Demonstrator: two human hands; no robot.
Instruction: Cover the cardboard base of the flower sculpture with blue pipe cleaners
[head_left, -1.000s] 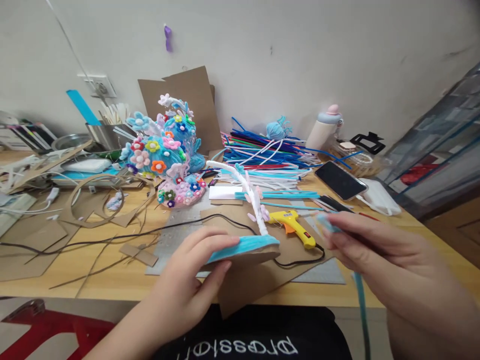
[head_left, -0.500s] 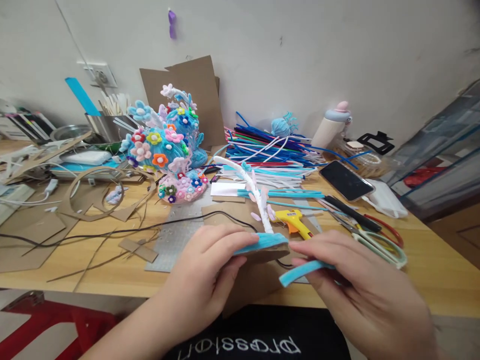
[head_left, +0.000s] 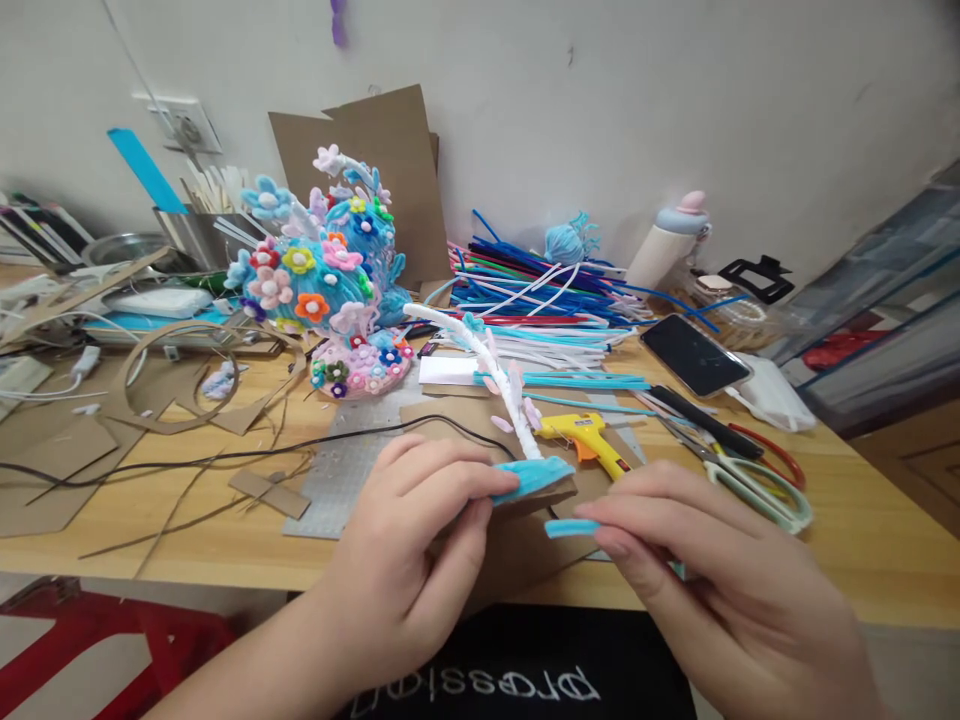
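Above the front edge of the bench point(head_left: 202, 555), near its middle, the left hand point(head_left: 416, 540) grips a flat cardboard base point(head_left: 536, 478) topped with light-blue fuzzy strands, its fingers closed over the blue top and the thumb underneath. Out of the base rises a white-wrapped stem point(head_left: 514, 400) that curves toward the bench's left side, small pink and blue flowers set along it. Just beside the base's right end, the right hand point(head_left: 724, 570) pinches a light-blue strip point(head_left: 571, 527) between thumb and fingers; the strip's short free end points left, slightly below the base and apart from it. Beyond the hands lies a yellow glue gun point(head_left: 577, 432), its handle partly hidden by the right hand. Nearer the bench's right edge are pale-green-handled scissors point(head_left: 761, 490) and, farther back, a dark-screened phone point(head_left: 696, 355). Along the back edge, right of the middle, lies a pile of coloured fuzzy stems point(head_left: 532, 290), with a pale bottle point(head_left: 664, 245) beside it. Left of the pile sits a blue flower-covered piece point(head_left: 322, 285), before a brown cardboard sheet point(head_left: 390, 170).
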